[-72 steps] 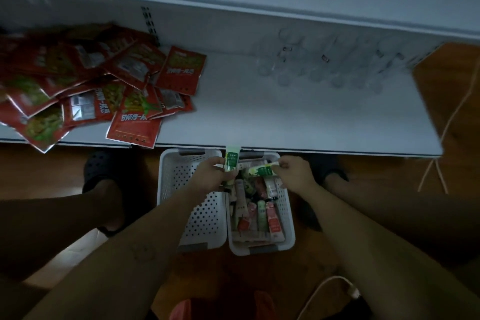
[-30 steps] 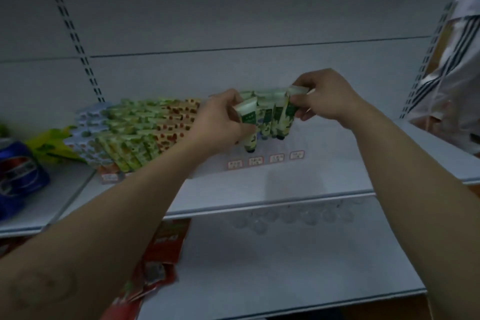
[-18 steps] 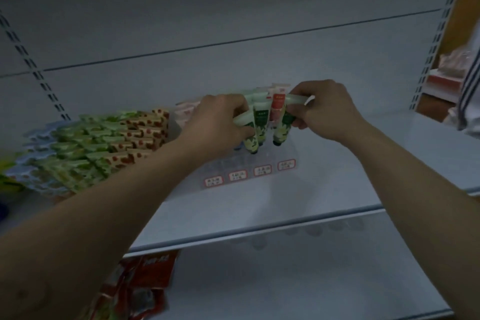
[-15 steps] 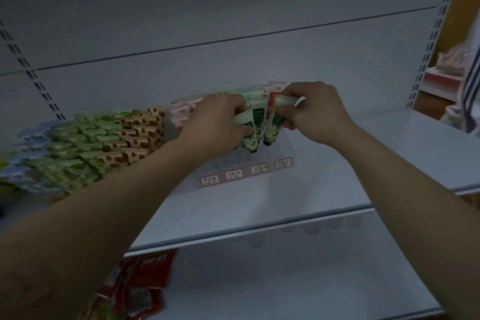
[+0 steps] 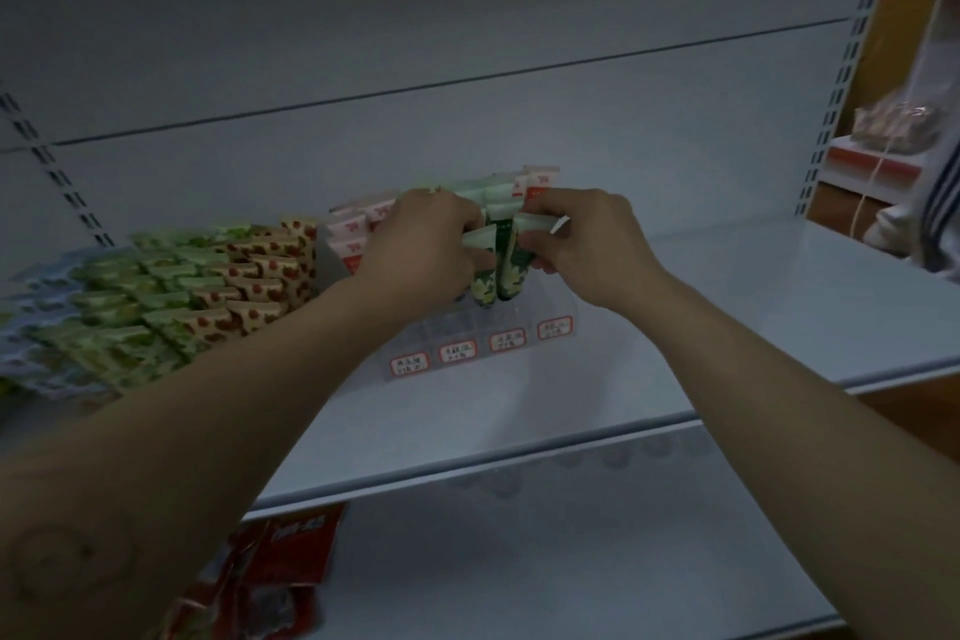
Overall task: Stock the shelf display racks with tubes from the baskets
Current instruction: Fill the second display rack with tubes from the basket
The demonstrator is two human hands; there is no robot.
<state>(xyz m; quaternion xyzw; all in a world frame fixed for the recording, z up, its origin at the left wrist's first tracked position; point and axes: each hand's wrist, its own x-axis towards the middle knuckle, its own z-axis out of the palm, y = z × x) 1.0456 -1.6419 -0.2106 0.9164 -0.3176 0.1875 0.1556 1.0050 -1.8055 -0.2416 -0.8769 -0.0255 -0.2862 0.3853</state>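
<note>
Green tubes, two of them, are held over the clear display rack (image 5: 470,327) on the middle shelf (image 5: 737,322). Head view only; the light is dim.

Left hand (image 5: 423,244): fingers curled, gripping the flat crimped end of the first green tube (image 5: 482,282). The tube hangs cap down and slightly tilted, its cap just above the rack's front rows.

Right hand (image 5: 584,237): thumb and fingers pinch the crimped end of the second green tube (image 5: 511,276). It is also cap down and lies just beside the first; the two appear to touch along their sides.

Hands are close together, knuckles facing each other, with both tubes between them. Whether a cap has entered a slot cannot be told.

Rack: the rear rows hold stocked tubes (image 5: 540,179), white with red print and pale green ends, standing behind and partly hidden by the hands. More of these show to the left of the left hand. The front edge carries four red-bordered price labels (image 5: 506,341), text unreadable.

Left of the rack on the same shelf are rows of snack packets (image 5: 208,291), green, red-patterned and bluish, laid overlapping.

Lower shelf (image 5: 571,561): red packets (image 5: 275,572) at its left, below the left forearm.
</note>
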